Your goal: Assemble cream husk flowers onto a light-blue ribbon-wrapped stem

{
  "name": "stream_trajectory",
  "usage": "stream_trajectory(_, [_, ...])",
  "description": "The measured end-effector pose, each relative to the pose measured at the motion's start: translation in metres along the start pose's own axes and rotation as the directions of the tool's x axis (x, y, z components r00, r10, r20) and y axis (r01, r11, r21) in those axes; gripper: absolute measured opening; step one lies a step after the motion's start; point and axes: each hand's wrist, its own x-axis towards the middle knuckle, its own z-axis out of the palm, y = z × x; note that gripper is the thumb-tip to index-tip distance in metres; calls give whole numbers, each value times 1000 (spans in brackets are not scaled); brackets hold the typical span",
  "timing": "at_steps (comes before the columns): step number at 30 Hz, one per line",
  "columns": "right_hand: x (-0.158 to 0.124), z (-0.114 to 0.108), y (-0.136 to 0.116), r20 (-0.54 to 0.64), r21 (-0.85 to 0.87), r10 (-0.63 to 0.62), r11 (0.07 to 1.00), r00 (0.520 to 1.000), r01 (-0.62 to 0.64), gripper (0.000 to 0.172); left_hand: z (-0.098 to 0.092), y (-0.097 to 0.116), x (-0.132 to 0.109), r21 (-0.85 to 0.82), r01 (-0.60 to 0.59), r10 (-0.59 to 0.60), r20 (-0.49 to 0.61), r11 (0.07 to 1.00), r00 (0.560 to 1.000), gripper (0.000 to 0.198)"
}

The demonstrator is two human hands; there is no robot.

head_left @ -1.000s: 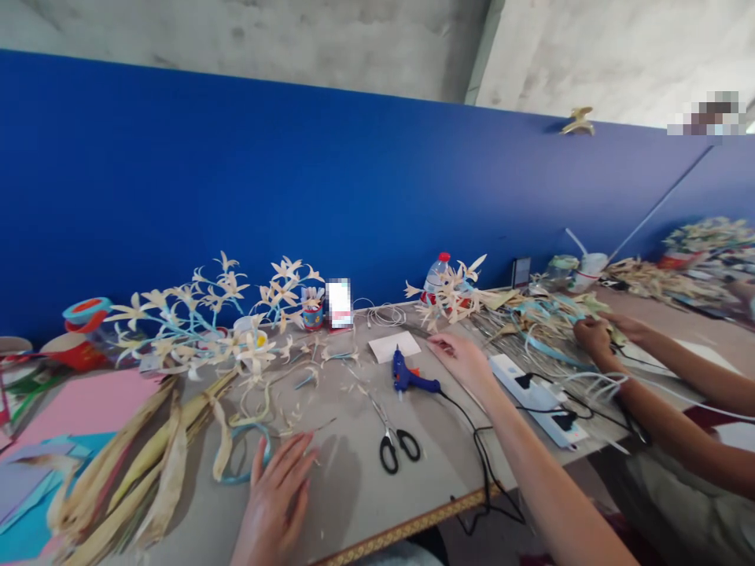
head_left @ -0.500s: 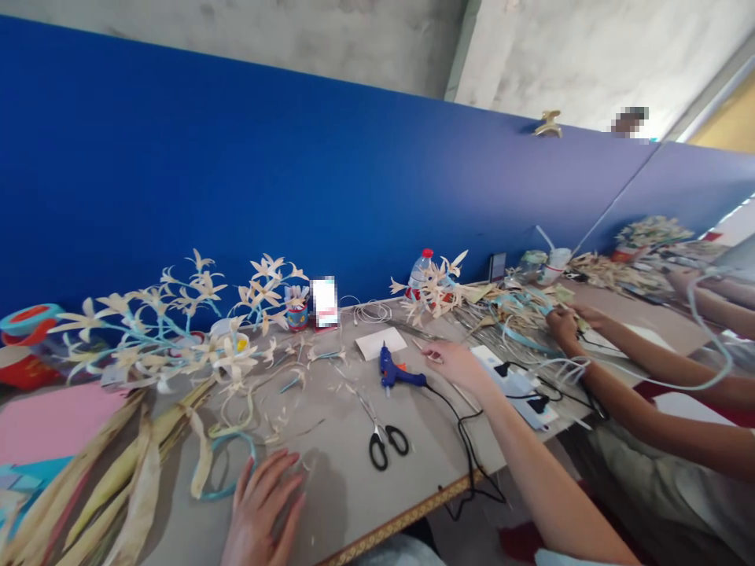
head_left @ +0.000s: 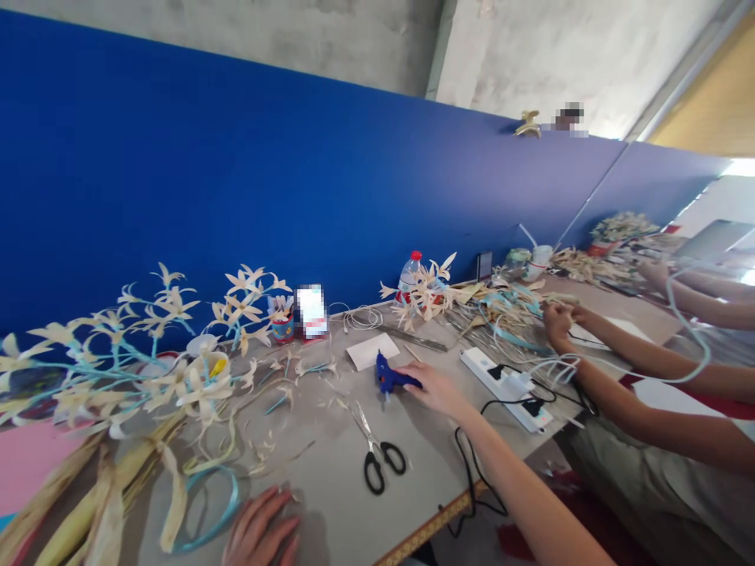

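Note:
My right hand (head_left: pixel 433 387) reaches across the grey table (head_left: pixel 336 487) and rests on the handle of the blue glue gun (head_left: pixel 388 377), fingers curled over it. Its black cord trails off the table's front edge. My left hand (head_left: pixel 259 534) lies flat on the table near the front edge, fingers spread, holding nothing. Black-handled scissors (head_left: pixel 371 452) lie between the two hands. A white card (head_left: pixel 373 350) sits just behind the glue gun.
Cream husk flowers on blue stems (head_left: pixel 147 346) and dried husks (head_left: pixel 88 503) fill the left. A white power strip (head_left: pixel 501 377), a water bottle (head_left: pixel 408 275) and more husk pieces lie to the right, where another person's hands (head_left: pixel 557 318) work. A blue partition stands behind.
My right hand has drawn back from the far table and come down onto the glue gun. My left hand has slid lower in view as the camera turned.

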Motion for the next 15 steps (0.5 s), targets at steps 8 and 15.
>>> stream_trajectory(8, [1,-34,37,-76,65,-26,997,997,31,35,-3,2,7,11,13,-13,31,1000,999,16])
stream_trajectory(15, [20,-34,51,-13,11,-53,999,999,53,32,-1,0,4,-6,46,-45,17,999,999,15])
